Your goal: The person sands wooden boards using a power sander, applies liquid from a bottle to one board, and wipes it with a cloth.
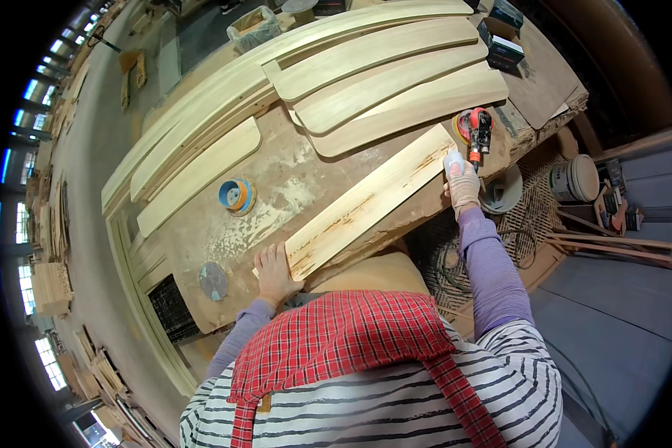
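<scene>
A long pale wooden board (373, 201) with brown streaks lies slantwise across the workbench (276, 160) in front of me. My left hand (276, 273) is bare and grips the board's near left end. At the far right end is my right hand (463, 187) in a light glove, its fingers closed round a small whitish object (452, 158) whose kind I cannot make out. Just beyond that hand rests a red and black orbital sander (476, 131).
Several shaped wooden panels (381, 60) lie stacked at the back. A roll of tape (237, 196) and a round disc (213, 281) sit on the left. Dark boxes (502, 45) stand at the back right; buckets (575, 179) are beyond the bench's right edge.
</scene>
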Motion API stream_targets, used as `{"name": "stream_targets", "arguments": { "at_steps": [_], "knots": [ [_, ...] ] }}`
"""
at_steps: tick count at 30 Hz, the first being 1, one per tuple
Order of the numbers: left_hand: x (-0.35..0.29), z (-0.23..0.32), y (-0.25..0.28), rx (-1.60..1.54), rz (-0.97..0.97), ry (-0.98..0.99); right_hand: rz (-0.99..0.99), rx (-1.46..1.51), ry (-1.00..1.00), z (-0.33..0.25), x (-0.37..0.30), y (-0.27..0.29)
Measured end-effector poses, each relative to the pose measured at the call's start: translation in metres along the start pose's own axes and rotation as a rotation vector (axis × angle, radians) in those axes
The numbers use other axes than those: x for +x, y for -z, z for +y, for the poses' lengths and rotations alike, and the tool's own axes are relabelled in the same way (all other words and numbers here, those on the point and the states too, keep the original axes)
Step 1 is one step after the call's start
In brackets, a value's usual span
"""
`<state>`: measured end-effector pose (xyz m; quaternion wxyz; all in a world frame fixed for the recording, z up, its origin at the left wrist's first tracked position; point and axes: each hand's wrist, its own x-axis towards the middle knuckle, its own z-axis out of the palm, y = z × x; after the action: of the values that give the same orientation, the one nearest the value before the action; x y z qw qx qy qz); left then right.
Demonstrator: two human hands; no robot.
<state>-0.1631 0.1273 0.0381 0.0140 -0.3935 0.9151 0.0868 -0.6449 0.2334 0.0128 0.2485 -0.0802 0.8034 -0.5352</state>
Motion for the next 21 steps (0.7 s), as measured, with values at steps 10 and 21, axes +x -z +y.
{"name": "stream_targets", "arguments": {
  "at_steps": [10, 21],
  "knots": [
    [-0.003, -0.011, -0.013, 0.015, 0.005, -0.021, -0.116, -0.09, 0.0, -0.007, -0.036, -0.009],
    [0.0, -0.004, -0.006, 0.051, -0.03, 0.004, -0.052, -0.112, 0.057, -0.002, -0.013, -0.01]
  ]
}}
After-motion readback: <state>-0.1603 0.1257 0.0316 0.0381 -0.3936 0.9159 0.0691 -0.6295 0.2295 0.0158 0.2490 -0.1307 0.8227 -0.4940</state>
